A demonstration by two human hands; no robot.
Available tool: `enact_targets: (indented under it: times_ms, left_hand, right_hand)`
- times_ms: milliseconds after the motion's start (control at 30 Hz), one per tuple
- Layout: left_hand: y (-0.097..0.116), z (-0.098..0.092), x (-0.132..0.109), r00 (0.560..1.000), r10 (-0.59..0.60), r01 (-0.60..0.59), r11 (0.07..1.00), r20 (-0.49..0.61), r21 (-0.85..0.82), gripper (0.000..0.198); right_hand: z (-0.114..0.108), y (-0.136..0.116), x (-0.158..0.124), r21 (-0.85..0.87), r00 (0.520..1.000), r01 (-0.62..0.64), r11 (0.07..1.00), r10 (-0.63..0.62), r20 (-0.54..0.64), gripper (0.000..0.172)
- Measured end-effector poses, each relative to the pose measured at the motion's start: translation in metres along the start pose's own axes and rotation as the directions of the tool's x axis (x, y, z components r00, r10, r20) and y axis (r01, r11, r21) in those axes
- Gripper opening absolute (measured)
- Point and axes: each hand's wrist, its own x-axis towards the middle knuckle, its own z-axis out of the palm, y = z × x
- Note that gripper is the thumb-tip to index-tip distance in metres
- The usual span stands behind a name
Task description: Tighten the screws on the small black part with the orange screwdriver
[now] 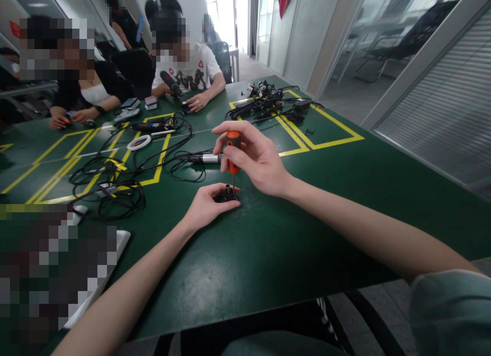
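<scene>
My right hand (pixel 255 159) is closed around the orange and dark grey handle of a screwdriver (pixel 233 164), held upright. Its thin shaft points straight down to a small black part (pixel 229 196) on the green table. My left hand (pixel 210 205) pinches that part between thumb and fingers and keeps it against the tabletop. A short black tube stands up from the part, just left of the screwdriver shaft. Exactly where the tip sits is too small to make out.
Tangled black cables (pixel 109 184) lie to the left, near a white ring (pixel 138 142). Behind my hands is a silver and black cylinder (pixel 210 158). A heap of black gear (pixel 264 100) sits at the back right, with tiny loose pieces (pixel 309 132) nearby. Co-workers sit across the table.
</scene>
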Motion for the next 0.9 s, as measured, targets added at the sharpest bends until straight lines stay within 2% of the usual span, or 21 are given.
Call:
enact_targets:
  times_ms: [400, 667, 900]
  left_hand:
    - [0.0006, -0.0005, 0.0019, 0.999, 0.006, -0.007, 1.000, 0.033, 0.005, 0.042]
    - [0.0010, -0.0011, 0.0011, 0.999, -0.006, 0.002, 0.997, 0.043, 0.078, 0.041]
    - [-0.0013, -0.0022, 0.0009, 0.998, 0.016, -0.020, 0.998, 0.060, 0.066, 0.043]
  right_hand:
    - [0.0000, 0.0011, -0.0009, 0.011, 1.000, -0.010, 1.000, 0.010, -0.007, 0.033]
    - [0.0001, 0.0027, -0.0005, -0.004, 1.000, 0.005, 1.000, -0.005, -0.007, 0.033]
    - [-0.0026, 0.0023, -0.0016, 0.037, 1.000, 0.001, 0.999, -0.001, 0.014, 0.031]
